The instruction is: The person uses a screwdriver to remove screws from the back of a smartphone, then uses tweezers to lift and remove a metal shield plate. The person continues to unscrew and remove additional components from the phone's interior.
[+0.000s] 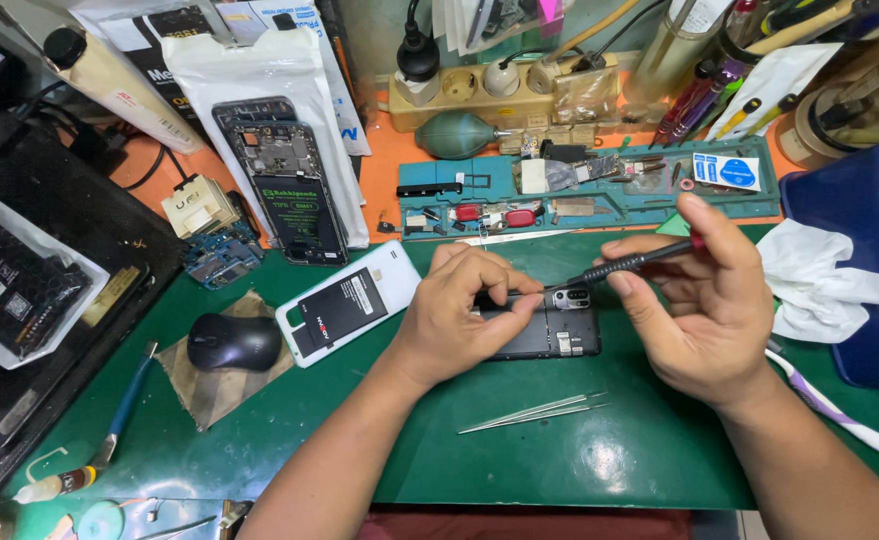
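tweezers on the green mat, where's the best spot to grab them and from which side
Pinch the tweezers across the wider joined end at the lower left, coming down from above. They lie flat on the green mat, slanting up to fine tips at the upper right, so the tips are best left alone. They lie between the forearms, apart from the left hand and the right hand, which holds the screwdriver.
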